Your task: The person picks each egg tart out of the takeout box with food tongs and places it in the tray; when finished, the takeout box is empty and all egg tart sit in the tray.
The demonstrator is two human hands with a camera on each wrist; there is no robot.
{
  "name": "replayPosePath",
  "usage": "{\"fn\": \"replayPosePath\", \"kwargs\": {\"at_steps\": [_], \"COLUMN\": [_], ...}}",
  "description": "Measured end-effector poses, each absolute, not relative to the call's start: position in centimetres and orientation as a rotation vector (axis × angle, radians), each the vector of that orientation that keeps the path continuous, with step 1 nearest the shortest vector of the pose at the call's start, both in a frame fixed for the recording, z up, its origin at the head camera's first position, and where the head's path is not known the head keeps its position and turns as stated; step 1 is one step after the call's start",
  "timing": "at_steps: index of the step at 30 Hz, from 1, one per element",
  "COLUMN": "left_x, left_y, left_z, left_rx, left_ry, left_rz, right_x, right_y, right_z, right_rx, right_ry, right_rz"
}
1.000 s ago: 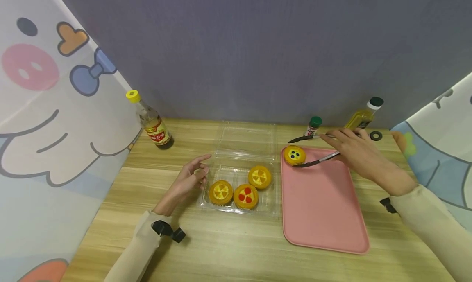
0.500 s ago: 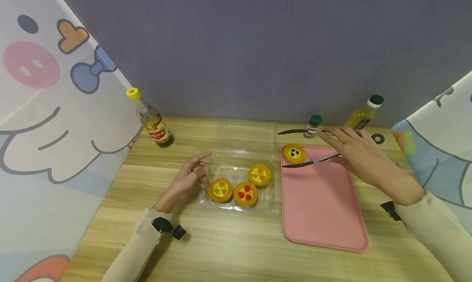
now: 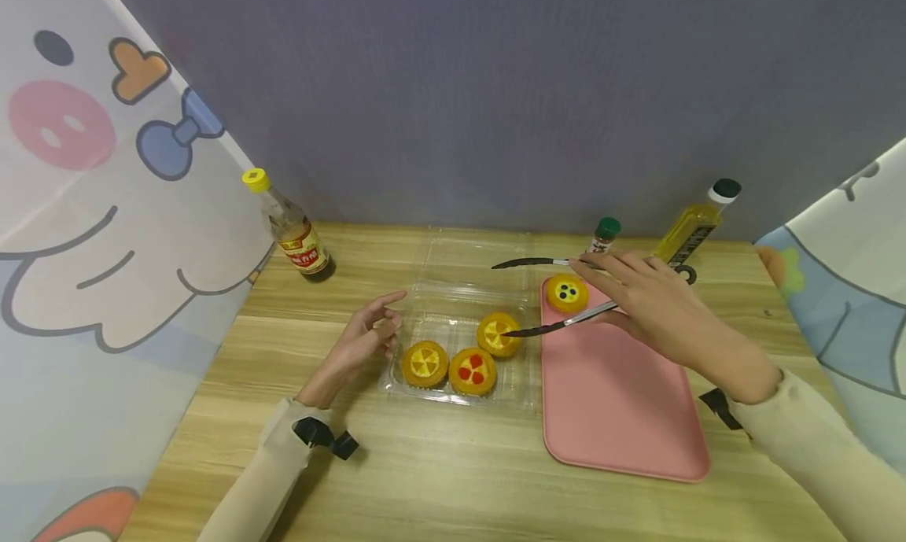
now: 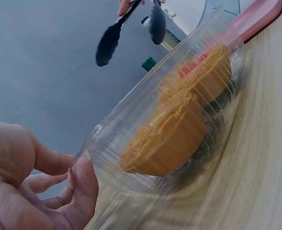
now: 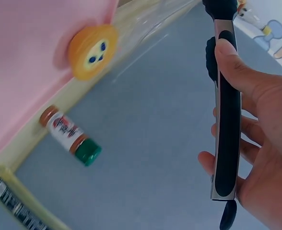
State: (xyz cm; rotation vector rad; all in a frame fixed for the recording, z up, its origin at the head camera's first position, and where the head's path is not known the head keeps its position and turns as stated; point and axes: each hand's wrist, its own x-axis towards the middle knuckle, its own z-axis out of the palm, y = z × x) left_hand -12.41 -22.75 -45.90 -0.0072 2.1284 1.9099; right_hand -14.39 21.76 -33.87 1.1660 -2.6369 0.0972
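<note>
My right hand point(image 3: 647, 298) grips black-tipped metal tongs point(image 5: 227, 115), their arms spread with nothing between them. In the head view the lower tip point(image 3: 527, 332) overlaps a tart point(image 3: 499, 345) with orange wedges; contact cannot be told. Along the left rim of a clear plastic clamshell box point(image 3: 442, 326), my left hand point(image 3: 361, 337) pinches the edge between thumb and finger, as the left wrist view shows. Inside the box are another orange-wedge tart point(image 3: 425, 364) and a red-topped tart point(image 3: 472, 371). A tart with blue dots point(image 3: 568, 293) sits in the far left corner of a pink tray point(image 3: 616, 400).
The box's clear lid point(image 3: 474, 259) lies folded back towards the wall. A yellow-capped sauce bottle point(image 3: 300, 243) stands at the back left. Behind the tray are a green-capped spice jar point(image 3: 605, 234) and a bottle of yellow oil point(image 3: 690, 231). Cartoon-print panels flank the wooden table point(image 3: 439, 471).
The tongs have opened off the blue-dotted tart, leaving it on the tray. My right hand has carried them left to above the box. My left hand stays in place.
</note>
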Motion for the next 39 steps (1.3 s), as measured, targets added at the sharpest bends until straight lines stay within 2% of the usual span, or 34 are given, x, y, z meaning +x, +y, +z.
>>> {"fn": "replayPosePath", "kwargs": {"at_steps": [20, 39], "left_x": [-12.3, -12.4], "left_y": [-22.8, -22.6], "left_z": [-46.2, -46.0], "left_rx": [0.003, -0.009], "left_ry": [2.114, 2.094], "left_rz": [1.927, 1.954], "right_x": [-13.6, -13.7], "right_y": [14.5, 10.5], "right_z": [-36.2, -36.6], "right_rx": [1.421, 1.477], "right_ry": [-2.599, -2.543], "right_rz": [0.161, -0.034]}}
